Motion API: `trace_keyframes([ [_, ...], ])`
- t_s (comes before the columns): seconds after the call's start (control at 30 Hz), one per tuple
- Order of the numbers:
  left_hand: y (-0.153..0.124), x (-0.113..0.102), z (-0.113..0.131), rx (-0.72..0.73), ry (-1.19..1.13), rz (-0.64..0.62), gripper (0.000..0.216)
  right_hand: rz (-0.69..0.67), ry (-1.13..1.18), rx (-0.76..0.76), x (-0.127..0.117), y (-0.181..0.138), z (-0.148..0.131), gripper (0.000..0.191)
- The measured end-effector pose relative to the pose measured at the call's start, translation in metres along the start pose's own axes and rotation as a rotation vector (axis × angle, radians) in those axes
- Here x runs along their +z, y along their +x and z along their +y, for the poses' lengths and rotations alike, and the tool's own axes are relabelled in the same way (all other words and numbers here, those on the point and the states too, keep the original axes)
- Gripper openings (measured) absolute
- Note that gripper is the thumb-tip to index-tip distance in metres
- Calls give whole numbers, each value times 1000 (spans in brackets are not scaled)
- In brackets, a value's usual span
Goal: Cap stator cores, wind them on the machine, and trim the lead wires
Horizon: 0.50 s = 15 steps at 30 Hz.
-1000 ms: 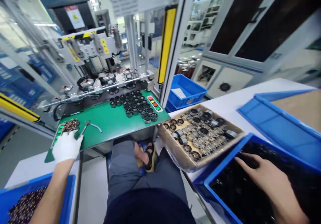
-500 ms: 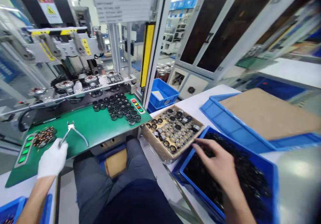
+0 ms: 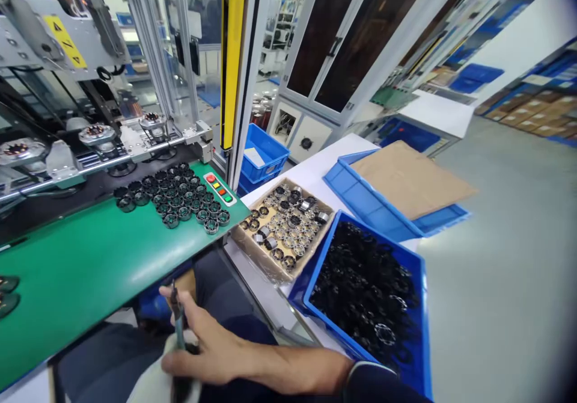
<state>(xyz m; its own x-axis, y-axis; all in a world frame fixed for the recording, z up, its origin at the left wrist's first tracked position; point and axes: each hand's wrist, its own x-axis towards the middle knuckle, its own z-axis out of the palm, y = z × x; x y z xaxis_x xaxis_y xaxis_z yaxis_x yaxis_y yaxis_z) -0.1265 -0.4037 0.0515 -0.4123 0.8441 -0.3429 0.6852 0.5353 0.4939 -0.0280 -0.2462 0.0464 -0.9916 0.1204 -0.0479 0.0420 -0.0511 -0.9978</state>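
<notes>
My bare right hand (image 3: 211, 346) reaches across my lap, below the front edge of the green mat (image 3: 90, 264). Its fingers are pressed together around the thin handle of the pliers (image 3: 177, 316), which stands up between thumb and forefinger. My left hand (image 3: 153, 382), in a white glove, lies under the right hand with its fingers hidden; something black shows between the two hands. A blue bin (image 3: 315, 273) full of black ring parts sits to the right.
Several black rings (image 3: 175, 201) stand on the mat beside a button panel (image 3: 219, 188). A cardboard box (image 3: 256, 264) holds metal rings. Behind it lies a blue tray (image 3: 360, 201) with cardboard on it. The machine's conveyor (image 3: 94, 135) carries copper-wound stators.
My right hand has left the blue bin and crossed left to my lap. My gloved left hand has lifted the pliers off the mat and drawn back to meet it. The view has swung right.
</notes>
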Motion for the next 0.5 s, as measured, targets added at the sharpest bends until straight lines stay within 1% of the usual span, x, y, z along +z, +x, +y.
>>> trace_keyframes([
  [0.07, 17, -4, 3, 67, 33, -143, 46, -7, 32, 59, -23, -10, -7, 109],
  [0.13, 35, -8, 10, 124, 66, -282, 35, 76, -5, 78, -53, -21, -20, 90],
  [0.2, 58, -11, 23, 168, 99, -387, 39, 175, -140, 49, -84, -29, -39, 78],
  [0.23, 70, -12, 32, 192, 138, -439, 42, 196, -237, 26, -99, -31, -51, 74],
  [0.33, 115, -9, 64, 289, 303, -580, 56, 227, -496, -78, -143, -29, -97, 63],
  [0.4, 148, -3, 81, 350, 350, -614, 63, 213, -671, -162, -169, -19, -134, 56],
  [0.43, 165, 0, 86, 371, 373, -622, 63, 193, -767, -202, -180, -11, -154, 53],
  [0.5, 193, 5, 87, 407, 409, -616, 59, 145, -966, -243, -199, 11, -196, 46],
])
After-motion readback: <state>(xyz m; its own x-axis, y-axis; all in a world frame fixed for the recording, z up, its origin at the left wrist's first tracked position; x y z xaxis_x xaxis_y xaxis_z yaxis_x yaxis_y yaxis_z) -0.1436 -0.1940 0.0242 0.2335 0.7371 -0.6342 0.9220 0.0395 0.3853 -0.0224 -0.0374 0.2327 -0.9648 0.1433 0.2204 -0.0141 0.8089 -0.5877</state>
